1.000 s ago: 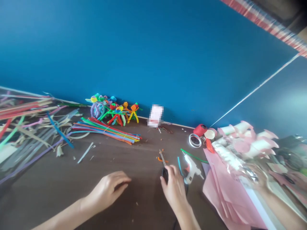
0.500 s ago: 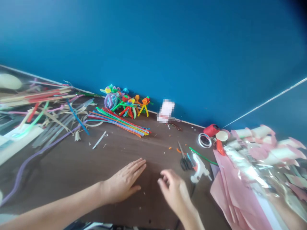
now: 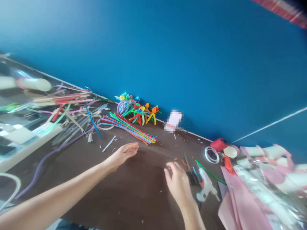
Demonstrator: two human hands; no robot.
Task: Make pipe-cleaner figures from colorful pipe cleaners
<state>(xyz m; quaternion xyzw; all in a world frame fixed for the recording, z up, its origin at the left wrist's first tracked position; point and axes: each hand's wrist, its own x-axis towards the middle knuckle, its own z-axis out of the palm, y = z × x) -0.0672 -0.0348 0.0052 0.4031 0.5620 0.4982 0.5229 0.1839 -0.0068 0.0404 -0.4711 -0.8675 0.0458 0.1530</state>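
Bundle of pipe cleaners (image 3: 129,129) sits at 11 o'clock, taking the gap between the two hands as clock centre. It lies flat on the dark table (image 3: 134,198), tied round the middle, loose ends toward the person. Twisted pipe-cleaner figures (image 3: 141,111) are just behind it, by the blue wall.

Handling notes, my judgement: take one stem by its near end and draw it along its own length — a sideways pull would probably snag neighbours and fan the tie. Scissors (image 3: 191,177) at 3 o'clock, tips away from the person; best lifted by the handles. Glue gun (image 3: 206,185) is right beside them, so keep the cuff and fingers off its nozzle, which could be hot.

Pose: left hand (image 3: 124,155) at 10 o'clock, forearm long and straight from 8, fingers extended and together. Nothing visible in it; grip looks released. Contact with the table — can't tell. Paper strip (image 3: 109,143) is just beside it.

Right hand (image 3: 177,182) at 4 o'clock, forearm from 5, fingers loosely bent, thumb apart from them. Looks released too. It's next to the scissor handles; can't tell if touching.
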